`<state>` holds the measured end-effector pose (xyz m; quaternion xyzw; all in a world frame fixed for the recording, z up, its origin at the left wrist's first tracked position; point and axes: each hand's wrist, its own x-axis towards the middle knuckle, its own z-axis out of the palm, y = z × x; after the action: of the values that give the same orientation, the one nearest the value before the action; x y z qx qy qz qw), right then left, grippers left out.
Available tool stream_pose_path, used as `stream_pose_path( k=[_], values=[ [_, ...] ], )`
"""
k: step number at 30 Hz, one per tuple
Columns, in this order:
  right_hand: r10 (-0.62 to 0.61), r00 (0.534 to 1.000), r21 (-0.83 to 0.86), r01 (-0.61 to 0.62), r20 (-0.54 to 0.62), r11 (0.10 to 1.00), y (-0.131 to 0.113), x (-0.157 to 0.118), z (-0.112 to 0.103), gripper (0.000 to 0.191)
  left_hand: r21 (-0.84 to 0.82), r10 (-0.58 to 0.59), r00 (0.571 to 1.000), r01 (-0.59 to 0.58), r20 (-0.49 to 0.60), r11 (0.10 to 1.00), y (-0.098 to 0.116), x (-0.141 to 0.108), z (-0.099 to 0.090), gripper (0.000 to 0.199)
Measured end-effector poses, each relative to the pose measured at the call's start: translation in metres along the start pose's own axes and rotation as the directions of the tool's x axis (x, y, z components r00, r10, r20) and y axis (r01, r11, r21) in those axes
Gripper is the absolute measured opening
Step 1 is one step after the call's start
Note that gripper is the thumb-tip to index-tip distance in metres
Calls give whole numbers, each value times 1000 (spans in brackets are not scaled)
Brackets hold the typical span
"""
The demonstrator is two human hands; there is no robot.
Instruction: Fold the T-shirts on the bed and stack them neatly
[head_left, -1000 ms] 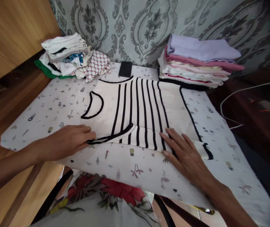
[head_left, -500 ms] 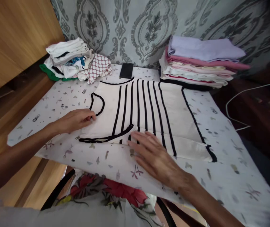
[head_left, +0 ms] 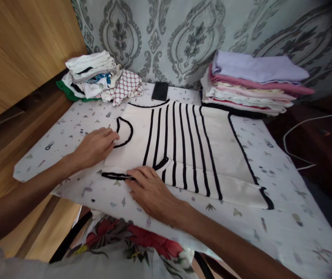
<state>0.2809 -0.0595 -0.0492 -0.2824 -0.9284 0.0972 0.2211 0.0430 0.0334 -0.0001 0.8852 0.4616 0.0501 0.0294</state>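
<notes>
A white knit sleeveless top with black stripes and black trim lies flat, neckline to the left and ribbed hem to the right. Its near side is folded inward along its length. At the neckline edge, my left hand has its fingers bent and pressed together on the fabric; the fingertips are partly hidden. My right hand rests palm down over the near armhole trim, fingers stretched out and touching the cloth. Part of that trim is covered by the fingers.
The top lies on a patterned white cloth. At the back left stands a pile of clothes, at the back right a taller folded stack. A dark phone-like rectangle lies between them. A white cable hangs at right.
My right hand has moved left along the top's near edge, from the stripes to the armhole trim. My left hand has shifted slightly up at the neckline. The camera view has shifted slightly.
</notes>
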Motion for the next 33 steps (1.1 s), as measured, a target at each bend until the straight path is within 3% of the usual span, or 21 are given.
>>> stream_pose_path(
  k=[2, 4, 8, 10, 13, 15, 17, 20, 22, 23, 26, 29, 33],
  values=[
    [-19, 1000, 2, 19, 3, 1000, 0, 0, 0, 25, -176, 177, 984, -169, 29, 970, 10, -2, 1, 24],
    [-32, 999, 5, 32, 15, 999, -1, -1, 0, 27, -237, 283, 956, -259, 76, 936, 16, -3, 4, 25],
    [-27, 999, -13, 27, 38, 1000, -4, -2, -1, 28, -148, 214, 977, -215, -25, 965, 21, -2, 13, 30],
    [-35, 998, -23, 37, 57, 999, -6, -3, -5, 26, -130, 269, 960, -277, -76, 952, 22, -4, 21, 40],
    [-52, 997, 34, 50, 63, 998, -2, -7, -19, 22, -80, 393, 919, -394, -30, 915, 22, -8, 30, 64],
    [-6, 1000, 105, 6, -3, 994, 12, -14, -35, 25, -80, 388, 921, -388, -18, 918, 17, -7, 33, 69],
    [111, 990, 148, -97, -92, 984, 42, -22, -55, 26, -106, 357, 933, -361, -51, 927, 8, 5, 31, 64],
    [347, 927, 68, -341, -144, 938, 115, -32, -89, 29, -148, 278, 956, -290, -97, 945, -10, 49, 27, 52],
    [570, 814, -119, -581, -114, 805, 173, -34, -111, 33, -167, 209, 969, -229, -131, 959, -21, 93, 26, 50],
    [687, 721, -237, -686, -95, 687, 201, -34, -121, 36, -170, 190, 971, -213, -143, 962, -25, 118, 26, 50],
    [775, 623, -323, -758, -105, 566, 269, -29, -144, 42, -206, 132, 977, -166, -168, 964, -29, 190, 29, 44],
    [805, 585, -367, -773, -99, 517, 304, -24, -152, 39, -206, 102, 987, -127, -126, 970, -20, 250, 37, 39],
    [831, 541, -423, -787, -128, 448, 313, -23, -145, 48, -184, 142, 986, -156, -86, 970, 2, 305, 52, 35]
  ],
)
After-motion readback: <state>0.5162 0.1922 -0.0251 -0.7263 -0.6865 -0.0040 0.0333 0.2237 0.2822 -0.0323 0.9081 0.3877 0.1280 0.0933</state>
